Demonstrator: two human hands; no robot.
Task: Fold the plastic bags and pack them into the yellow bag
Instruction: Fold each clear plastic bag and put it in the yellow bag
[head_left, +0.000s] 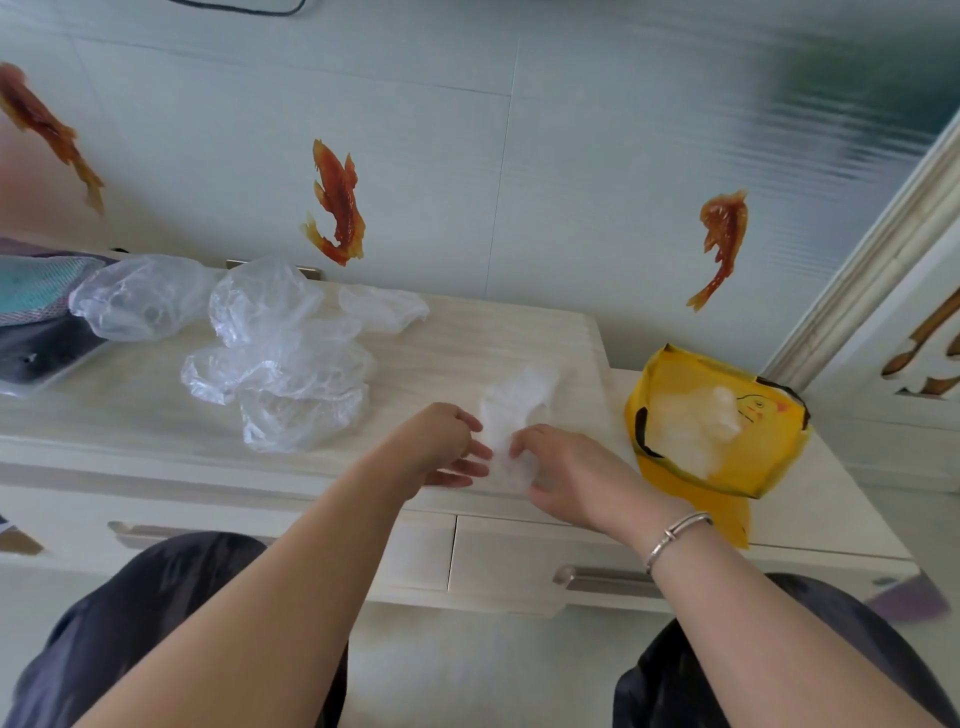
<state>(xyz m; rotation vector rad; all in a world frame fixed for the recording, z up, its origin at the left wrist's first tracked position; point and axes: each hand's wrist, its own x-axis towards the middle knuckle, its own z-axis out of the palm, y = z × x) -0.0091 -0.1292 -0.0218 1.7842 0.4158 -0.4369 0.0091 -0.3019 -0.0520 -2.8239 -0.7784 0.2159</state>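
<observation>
A narrow, partly folded white plastic bag (511, 410) lies on the pale cabinet top (130, 400) near its front edge. My left hand (441, 447) pinches its near left side. My right hand (566, 473) grips its near end from the right, thumb and fingers curled around the plastic. A yellow bag (727, 467) with black handles stands open to the right on a lower surface, with folded clear plastic bags (696, 421) inside. Several loose crumpled clear bags (280, 358) lie further left and back on the cabinet top.
A dark tray with folded cloth (36, 322) sits at the far left of the cabinet. Drawers with metal handles (602, 579) face my knees. A wall with fish stickers rises behind, and a white door frame (883, 260) stands at the right.
</observation>
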